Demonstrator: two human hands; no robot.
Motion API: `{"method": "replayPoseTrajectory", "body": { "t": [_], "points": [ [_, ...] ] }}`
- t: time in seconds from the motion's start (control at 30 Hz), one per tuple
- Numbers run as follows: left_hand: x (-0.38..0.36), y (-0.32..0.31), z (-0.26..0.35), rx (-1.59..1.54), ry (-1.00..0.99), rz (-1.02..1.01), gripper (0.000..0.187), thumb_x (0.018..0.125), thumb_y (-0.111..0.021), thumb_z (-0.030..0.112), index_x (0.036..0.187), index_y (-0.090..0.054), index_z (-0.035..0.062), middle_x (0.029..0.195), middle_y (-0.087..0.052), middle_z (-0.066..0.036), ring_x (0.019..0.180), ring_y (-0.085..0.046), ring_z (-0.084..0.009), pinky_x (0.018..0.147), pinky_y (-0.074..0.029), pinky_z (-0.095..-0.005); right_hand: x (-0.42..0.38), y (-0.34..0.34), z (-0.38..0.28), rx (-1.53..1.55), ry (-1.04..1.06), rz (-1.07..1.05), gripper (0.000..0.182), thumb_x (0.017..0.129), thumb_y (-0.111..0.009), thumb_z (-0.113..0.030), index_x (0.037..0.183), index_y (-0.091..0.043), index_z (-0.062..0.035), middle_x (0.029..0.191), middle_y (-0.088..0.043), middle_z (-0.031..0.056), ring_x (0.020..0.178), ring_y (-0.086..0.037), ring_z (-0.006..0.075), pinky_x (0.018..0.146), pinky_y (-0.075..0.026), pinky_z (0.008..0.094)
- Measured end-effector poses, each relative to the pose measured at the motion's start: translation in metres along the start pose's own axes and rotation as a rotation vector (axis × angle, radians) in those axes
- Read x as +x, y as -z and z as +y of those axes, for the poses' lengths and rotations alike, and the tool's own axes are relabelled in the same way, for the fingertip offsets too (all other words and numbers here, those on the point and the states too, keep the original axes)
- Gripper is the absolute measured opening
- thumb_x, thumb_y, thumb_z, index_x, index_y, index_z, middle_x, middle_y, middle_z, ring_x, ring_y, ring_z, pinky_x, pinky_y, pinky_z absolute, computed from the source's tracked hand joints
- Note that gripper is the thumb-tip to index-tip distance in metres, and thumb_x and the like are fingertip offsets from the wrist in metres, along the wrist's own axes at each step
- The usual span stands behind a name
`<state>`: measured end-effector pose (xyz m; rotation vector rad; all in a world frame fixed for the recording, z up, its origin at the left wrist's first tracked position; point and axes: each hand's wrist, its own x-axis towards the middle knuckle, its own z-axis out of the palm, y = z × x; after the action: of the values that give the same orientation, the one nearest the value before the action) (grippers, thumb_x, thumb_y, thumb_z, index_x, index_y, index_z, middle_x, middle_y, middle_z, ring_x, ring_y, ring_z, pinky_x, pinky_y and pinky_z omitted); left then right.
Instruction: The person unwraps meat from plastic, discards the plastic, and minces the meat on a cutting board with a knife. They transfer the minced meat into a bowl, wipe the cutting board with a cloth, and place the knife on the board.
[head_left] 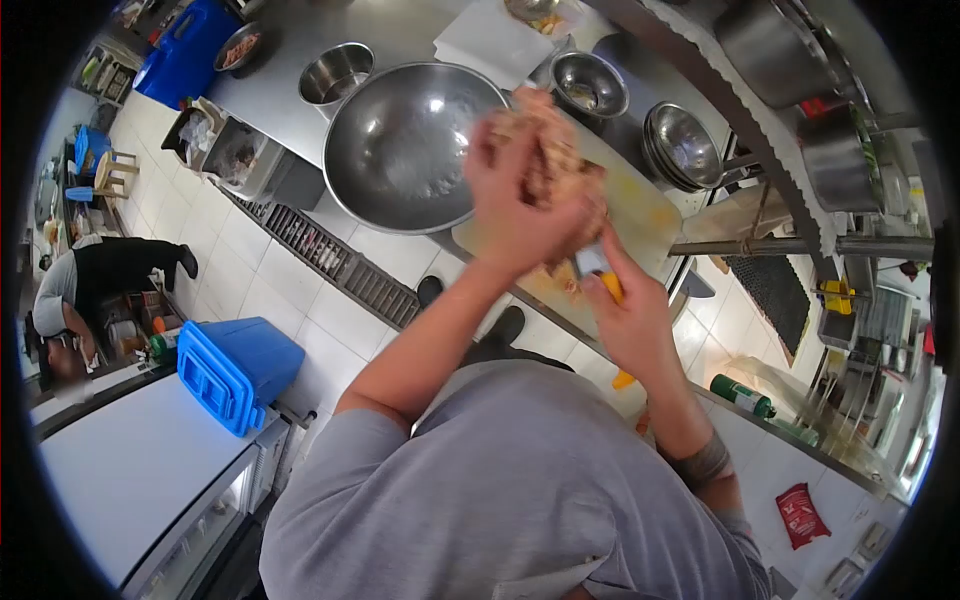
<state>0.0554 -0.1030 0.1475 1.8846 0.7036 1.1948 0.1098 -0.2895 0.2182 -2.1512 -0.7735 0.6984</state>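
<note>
My left hand (525, 215) is wrapped round a chunk of raw meat (548, 150), pinkish and blurred by motion, lifted over the cutting board (645, 205). Close by on the right, my right hand (640, 320) grips a knife (612, 288) by its yellow handle. Its blade points up toward the meat and is partly hidden by the hands. Small meat scraps (568, 285) lie on the board's near edge under my hands. A large steel bowl (390, 150) stands just left of the board, with a wet shine inside.
Smaller steel bowls (590, 85) (337, 75) and a stack of bowls (685, 145) surround the board. White sheets (490, 45) lie behind. A metal shelf bar (760, 245) juts in at right. A blue bin (240, 365) stands behind left; another person (100, 285) bends at far left.
</note>
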Motion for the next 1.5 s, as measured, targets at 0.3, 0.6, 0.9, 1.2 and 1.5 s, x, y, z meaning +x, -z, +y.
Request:
{"method": "replayPoseTrajectory", "body": {
  "t": [0.3,0.6,0.9,1.2,1.5],
  "points": [
    [0.076,0.080,-0.167,0.269,0.376,-0.079,0.058,0.086,-0.079,0.037,0.134,-0.070,0.0039,0.146,-0.061,-0.026,0.134,-0.060,-0.0376,0.107,-0.051,-0.0428,0.054,0.006,-0.072,-0.172,0.074,-0.355,0.062,0.099,-0.066,-0.014,0.158,-0.049,-0.0042,0.093,-0.069,0.0082,0.064,-0.062,0.0145,0.060,-0.055,0.0317],
    [0.055,0.086,-0.092,-0.014,0.440,-0.242,0.035,0.094,-0.072,0.018,0.125,-0.073,0.0017,0.110,-0.078,-0.014,0.108,-0.074,-0.0207,0.094,-0.056,-0.0351,0.014,0.065,0.049,-0.066,-0.261,-0.074,0.060,0.097,-0.067,-0.007,0.155,-0.052,-0.0078,0.111,-0.074,0.0188,0.090,-0.071,0.0230,0.083,-0.057,0.0387],
    [-0.033,-0.059,-0.126,0.032,-0.001,-0.538,0.060,0.105,-0.061,0.030,0.153,-0.048,-0.0034,0.155,-0.050,-0.030,0.144,-0.048,-0.0458,0.120,-0.041,-0.0463,0.072,0.026,0.217,-0.557,0.118,0.269,0.050,0.094,-0.058,-0.004,0.142,-0.066,-0.0171,0.119,-0.067,0.0114,0.106,-0.067,0.0351,0.091,-0.056,0.0463],
    [-0.052,0.002,-0.158,0.105,0.150,-0.715,0.072,0.111,-0.046,0.043,0.164,-0.032,-0.0032,0.171,-0.029,-0.027,0.161,-0.024,-0.0395,0.130,-0.021,-0.0426,0.066,0.022,0.198,-0.708,0.413,-0.075,0.056,0.089,-0.059,-0.002,0.139,-0.067,-0.0232,0.121,-0.066,0.0046,0.107,-0.066,0.0276,0.090,-0.058,0.0410],
    [-0.063,-0.013,-0.145,0.328,0.005,-0.915,0.070,0.107,-0.056,0.044,0.162,-0.039,0.0053,0.168,-0.037,-0.020,0.156,-0.034,-0.0373,0.126,-0.033,-0.0441,-0.042,0.023,0.239,-0.139,-0.051,0.274,0.048,0.094,-0.066,-0.008,0.141,-0.070,-0.0168,0.098,-0.070,0.0075,0.081,-0.069,0.0201,0.073,-0.059,0.0337]
  ]
}}
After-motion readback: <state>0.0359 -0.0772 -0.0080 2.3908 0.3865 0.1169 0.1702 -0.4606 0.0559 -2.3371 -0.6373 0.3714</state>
